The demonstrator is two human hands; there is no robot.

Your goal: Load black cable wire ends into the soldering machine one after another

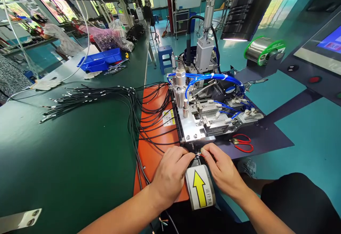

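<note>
At jig [202, 124] mouth, above arrow plate [200, 190]: wire end [199, 154], pinched by left hand [170, 177] and right hand [223, 173]. Risk: strands seat crooked; fingertips [190, 154] near jig could get nipped if it cycles

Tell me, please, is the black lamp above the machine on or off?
On. A bright white strip glows along the lower edge of the lamp, which hangs above the machine.
</note>
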